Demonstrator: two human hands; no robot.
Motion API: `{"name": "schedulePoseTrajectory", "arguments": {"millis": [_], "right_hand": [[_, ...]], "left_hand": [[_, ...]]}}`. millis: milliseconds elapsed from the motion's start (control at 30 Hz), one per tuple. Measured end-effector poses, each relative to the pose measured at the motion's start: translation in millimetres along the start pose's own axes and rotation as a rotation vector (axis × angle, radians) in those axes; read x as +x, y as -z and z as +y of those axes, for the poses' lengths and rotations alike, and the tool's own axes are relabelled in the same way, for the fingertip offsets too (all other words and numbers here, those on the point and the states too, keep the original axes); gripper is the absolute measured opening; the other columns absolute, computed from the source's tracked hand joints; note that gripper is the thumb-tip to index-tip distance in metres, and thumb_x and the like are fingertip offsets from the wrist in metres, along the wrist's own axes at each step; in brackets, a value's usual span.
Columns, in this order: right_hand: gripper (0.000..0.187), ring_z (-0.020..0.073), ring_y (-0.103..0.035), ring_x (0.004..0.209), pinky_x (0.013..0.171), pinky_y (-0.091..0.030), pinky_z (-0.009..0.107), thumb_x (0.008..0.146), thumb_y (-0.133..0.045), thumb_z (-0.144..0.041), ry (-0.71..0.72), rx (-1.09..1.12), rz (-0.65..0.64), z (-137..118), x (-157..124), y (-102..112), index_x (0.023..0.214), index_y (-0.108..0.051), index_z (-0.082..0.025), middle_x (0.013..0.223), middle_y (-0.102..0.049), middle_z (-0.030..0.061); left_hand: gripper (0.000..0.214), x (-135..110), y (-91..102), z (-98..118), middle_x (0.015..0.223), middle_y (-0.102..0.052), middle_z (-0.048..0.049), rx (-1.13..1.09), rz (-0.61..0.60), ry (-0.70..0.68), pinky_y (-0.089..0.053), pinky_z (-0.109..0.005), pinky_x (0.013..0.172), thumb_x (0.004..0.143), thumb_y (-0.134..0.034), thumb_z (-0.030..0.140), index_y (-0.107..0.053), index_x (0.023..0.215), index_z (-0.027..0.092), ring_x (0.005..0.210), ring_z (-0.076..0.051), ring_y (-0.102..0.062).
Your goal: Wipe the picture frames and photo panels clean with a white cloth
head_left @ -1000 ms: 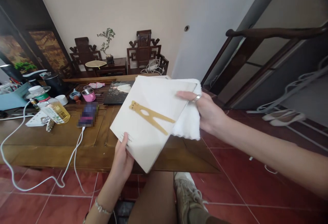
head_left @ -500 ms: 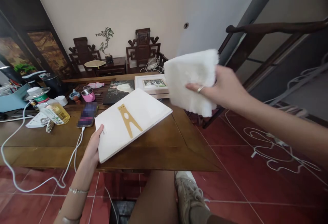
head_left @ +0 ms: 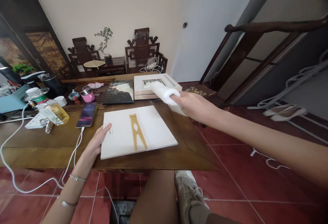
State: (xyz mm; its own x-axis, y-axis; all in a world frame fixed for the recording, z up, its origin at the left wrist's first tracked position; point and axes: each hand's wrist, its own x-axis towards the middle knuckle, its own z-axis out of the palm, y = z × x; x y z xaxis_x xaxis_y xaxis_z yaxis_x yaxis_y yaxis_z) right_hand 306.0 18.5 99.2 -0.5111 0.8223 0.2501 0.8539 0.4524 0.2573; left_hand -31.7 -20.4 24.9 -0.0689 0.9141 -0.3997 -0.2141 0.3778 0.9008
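Observation:
My left hand (head_left: 98, 139) grips the left edge of a white book (head_left: 159, 125), thumb on top and fingers beneath. A tan, long-legged cat figure (head_left: 136, 128) marks its face, with small print by my thumb. The book is over the table near its front edge. In my right hand (head_left: 193, 104) is a bunched white cloth (head_left: 164, 92), held above and beyond the book's far right corner. The cloth partly covers the view of a pale framed picture (head_left: 138, 84).
Left on the wooden table (head_left: 64, 150) are a charging phone (head_left: 86, 115), a bottle of yellow liquid (head_left: 55, 111), a pink cup (head_left: 87, 95) and a white power strip (head_left: 36, 121). A dark picture with a white bird (head_left: 112, 92) lies behind the book. A wooden chair (head_left: 238, 53) stands right.
My right hand has swung left and slightly down with the cloth, which is now more bunched. The book has turned and come lower and flatter in my left hand.

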Motion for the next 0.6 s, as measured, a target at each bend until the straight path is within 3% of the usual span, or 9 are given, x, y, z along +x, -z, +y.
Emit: {"name": "schedulePoseTrajectory", "arguments": {"millis": [100,167,333,467,600], "right_hand": [[0.052,0.0296,-0.053,0.116,0.074,-0.052,0.037,0.069,-0.037,0.011,0.147,-0.027,0.033,-13,-1,-7,0.110,-0.057,-0.014,0.140,-0.045,0.0162],[0.051,0.0309,-0.048,0.123,0.078,-0.053,0.040,0.071,-0.038,0.012,0.200,-0.050,-0.006,-24,-2,-13,0.110,-0.058,-0.014,0.148,-0.036,0.0148],[0.041,0.0280,-0.062,0.103,0.070,-0.056,0.037,0.082,-0.044,0.003,0.271,-0.019,-0.121,-54,-11,-27,0.112,-0.063,-0.018,0.142,-0.043,0.0148],[0.045,0.0300,-0.059,0.109,0.071,-0.057,0.038,0.079,-0.045,0.003,0.280,0.028,-0.130,-67,-16,-33,0.113,-0.065,-0.018,0.139,-0.047,0.0158],[0.057,0.0319,-0.050,0.120,0.074,-0.057,0.037,0.072,-0.044,0.008,0.259,0.073,-0.134,-67,-15,-39,0.120,-0.062,-0.017,0.140,-0.046,0.0158]], "left_hand": [[0.029,2,-2.2,3,0.081,-0.074,-0.0095,0.031,-0.036,-0.002,-0.054,-0.026,0.053,0.080,-0.067,0.026,-0.065,0.105,0.012,0.069,-0.022,-0.071],[0.029,3,-3.6,4,0.080,-0.074,-0.0083,0.051,-0.054,0.013,-0.054,-0.027,0.053,0.080,-0.066,0.026,-0.065,0.106,0.015,0.069,-0.022,-0.071],[0.031,8,-2.7,5,0.084,-0.074,-0.0091,0.125,-0.075,-0.012,-0.054,-0.029,0.059,0.078,-0.068,0.031,-0.066,0.105,0.016,0.071,-0.022,-0.071],[0.033,7,-2.7,12,0.091,-0.073,-0.0119,0.279,-0.089,-0.054,-0.053,-0.031,0.064,0.071,-0.074,0.033,-0.066,0.097,0.013,0.072,-0.022,-0.068],[0.052,5,-2.6,21,0.099,-0.071,-0.0127,0.588,-0.032,-0.220,-0.051,-0.032,0.071,0.051,-0.086,0.033,-0.065,0.094,0.014,0.085,-0.027,-0.066]]}}
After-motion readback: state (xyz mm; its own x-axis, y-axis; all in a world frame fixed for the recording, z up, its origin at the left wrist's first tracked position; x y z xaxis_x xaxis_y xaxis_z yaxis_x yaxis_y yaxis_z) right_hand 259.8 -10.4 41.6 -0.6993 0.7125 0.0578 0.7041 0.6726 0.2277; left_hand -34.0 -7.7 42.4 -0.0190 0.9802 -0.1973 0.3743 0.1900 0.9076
